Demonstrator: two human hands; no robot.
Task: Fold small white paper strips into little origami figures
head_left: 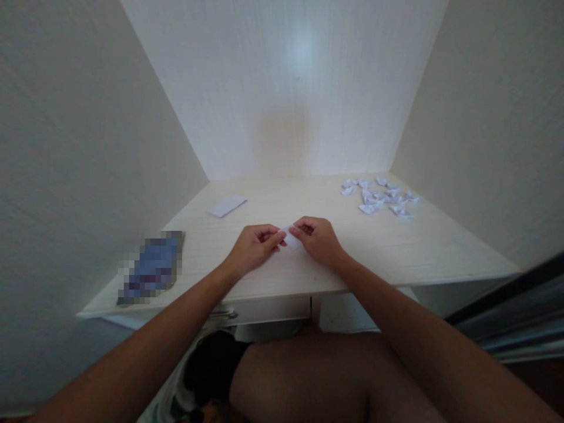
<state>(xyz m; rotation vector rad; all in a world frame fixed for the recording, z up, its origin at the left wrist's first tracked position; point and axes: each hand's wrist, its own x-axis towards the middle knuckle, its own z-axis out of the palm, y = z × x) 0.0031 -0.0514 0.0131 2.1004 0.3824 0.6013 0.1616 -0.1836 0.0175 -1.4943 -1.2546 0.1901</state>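
A small piece of white paper [291, 239] is pinched between both hands just above the desk's front part. My left hand [259, 244] is closed on the paper's left end, thumb on top. On its right side, my right hand [318, 237] grips it between thumb and curled fingers. Much of the paper is covered by the fingers, so its folds cannot be made out. Farther back on the left lies a flat stack or sheet of white paper [227, 206]. Several folded or twisted white paper pieces [374, 200] are scattered at the back right.
The pale desk [273, 200] is enclosed by walls at the left, right and back. A blurred-out bluish flat object [152, 267] lies near the left edge. Below the front edge is a drawer with a metal handle [223, 315], close above the person's legs.
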